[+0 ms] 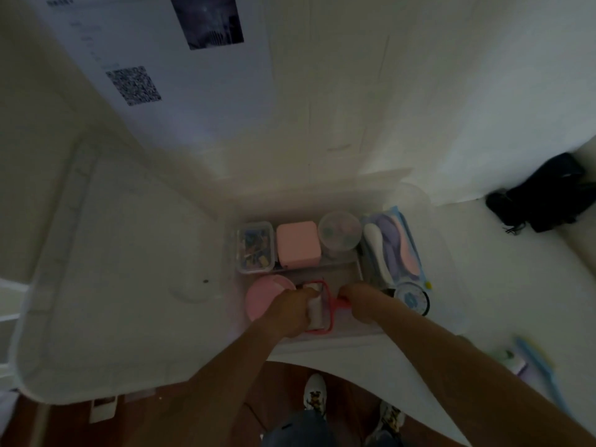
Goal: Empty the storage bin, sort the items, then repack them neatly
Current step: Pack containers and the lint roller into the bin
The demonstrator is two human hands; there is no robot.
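Head view: clear storage bin (pixel 348 335) at bench (pixel 483 269) near edge, repack looks well along. Back row tight side by side, likely to save room: clear clip box (pixel 254 247), pink square case (pixel 298 242), round clear tub (pixel 338 233). Pink round lid (pixel 265 296) front left. Left hand (pixel 295 309) fingers grasping red-framed item (pixel 319 309), probably seating it in the front gap. Right hand (pixel 362 301) on its handle, grip unclear. Brush pack (pixel 392 250) just right of bin, lid (pixel 106 269) lying left.
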